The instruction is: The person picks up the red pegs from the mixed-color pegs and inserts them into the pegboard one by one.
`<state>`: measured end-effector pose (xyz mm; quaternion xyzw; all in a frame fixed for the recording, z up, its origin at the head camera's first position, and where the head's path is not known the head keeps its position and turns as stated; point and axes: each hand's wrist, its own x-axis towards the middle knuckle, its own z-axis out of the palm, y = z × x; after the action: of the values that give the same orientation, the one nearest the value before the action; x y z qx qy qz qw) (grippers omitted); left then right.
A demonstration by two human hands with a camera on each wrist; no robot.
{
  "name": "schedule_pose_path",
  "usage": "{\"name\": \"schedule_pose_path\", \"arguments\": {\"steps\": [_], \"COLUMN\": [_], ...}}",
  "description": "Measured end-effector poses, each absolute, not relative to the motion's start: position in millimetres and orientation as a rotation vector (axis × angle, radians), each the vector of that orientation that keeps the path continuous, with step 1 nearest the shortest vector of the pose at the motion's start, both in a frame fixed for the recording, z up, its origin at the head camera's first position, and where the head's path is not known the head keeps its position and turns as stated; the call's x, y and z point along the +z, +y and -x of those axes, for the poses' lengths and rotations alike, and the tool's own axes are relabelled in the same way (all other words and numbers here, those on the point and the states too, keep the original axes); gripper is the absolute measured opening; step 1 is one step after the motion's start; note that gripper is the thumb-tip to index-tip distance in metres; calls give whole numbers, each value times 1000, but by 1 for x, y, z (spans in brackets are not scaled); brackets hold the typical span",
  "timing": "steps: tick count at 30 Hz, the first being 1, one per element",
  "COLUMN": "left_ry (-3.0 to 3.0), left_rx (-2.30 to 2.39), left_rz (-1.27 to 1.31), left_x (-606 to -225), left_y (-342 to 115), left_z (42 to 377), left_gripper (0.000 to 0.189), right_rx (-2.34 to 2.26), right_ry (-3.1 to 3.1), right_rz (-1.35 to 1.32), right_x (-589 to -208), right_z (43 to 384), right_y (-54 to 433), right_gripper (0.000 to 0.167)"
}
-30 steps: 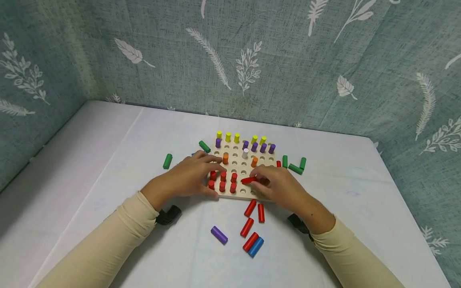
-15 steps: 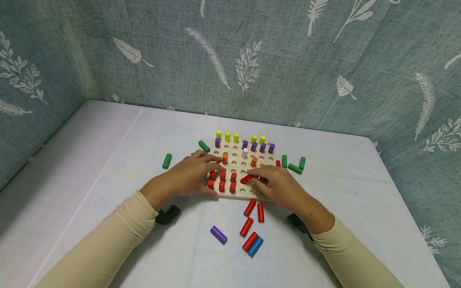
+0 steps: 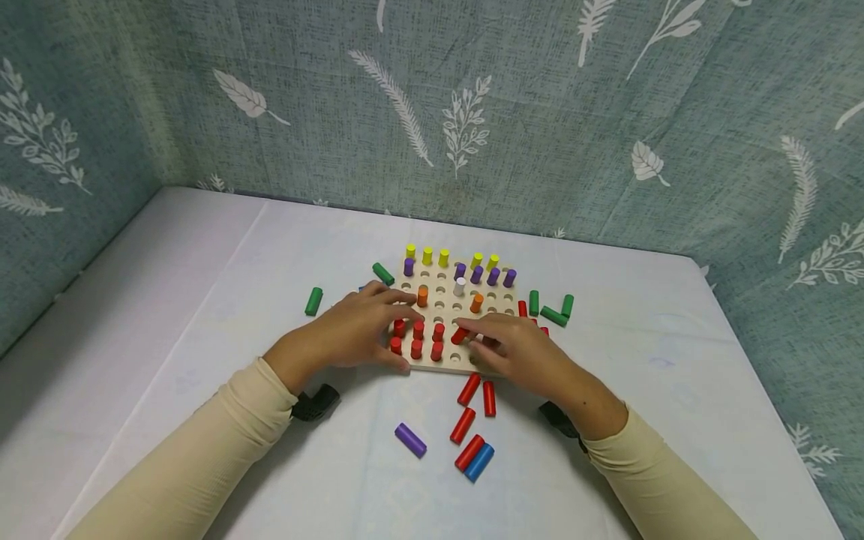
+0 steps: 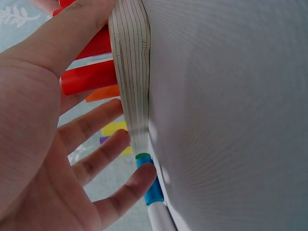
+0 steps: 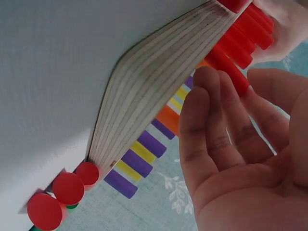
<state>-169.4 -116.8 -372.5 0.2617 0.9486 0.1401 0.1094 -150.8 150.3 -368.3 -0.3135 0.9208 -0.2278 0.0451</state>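
Observation:
A wooden pegboard (image 3: 432, 367) stands on the table with pegs in its holes. My right hand (image 3: 520, 346) pinches a red peg (image 3: 460, 335) between thumb and index finger. That peg stands a little tilted over the board's near rows; its lower end is hard to make out. My left hand (image 3: 354, 330) rests at the board's left edge, fingers spread and thumb at the near corner. Beside it, several red pegs (image 3: 417, 349) stand in two rows. In the left wrist view, fingertips touch the board's edge (image 4: 134, 72), and one lies on a blue peg (image 4: 150, 180).
Yellow pegs (image 3: 427, 256), purple pegs (image 3: 476, 275), a white peg (image 3: 460, 286) and two orange pegs (image 3: 476, 303) stand in the board. Loose red pegs (image 3: 463, 425), a blue peg (image 3: 479, 462) and a purple peg (image 3: 410, 440) lie in front. Green pegs (image 3: 553, 316) lie at both sides.
The red peg in my right hand has turned from lying almost flat to nearly upright, and my right fingers have shifted with it. The left hand has stayed in place.

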Motion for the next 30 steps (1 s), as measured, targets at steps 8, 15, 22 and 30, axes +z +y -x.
{"name": "schedule_pose_path", "arguments": {"steps": [8, 15, 22, 30], "left_ry": [2779, 2800, 2790, 2787], "left_rx": [443, 397, 411, 441], "left_rz": [-787, -776, -772, -806], "left_x": [-376, -374, -373, -374], "left_y": [-117, -118, -119, -119], "left_z": [167, 170, 169, 169], "left_gripper": [73, 74, 73, 75], "right_rx": [-657, -692, -774, -814], "right_ry": [2802, 2782, 2816, 2795], "right_rz": [956, 957, 974, 1003], "right_x": [-372, -369, -370, -370], "right_z": [151, 153, 153, 153], "right_y": [151, 153, 156, 157], "right_gripper": [45, 48, 43, 36]}}
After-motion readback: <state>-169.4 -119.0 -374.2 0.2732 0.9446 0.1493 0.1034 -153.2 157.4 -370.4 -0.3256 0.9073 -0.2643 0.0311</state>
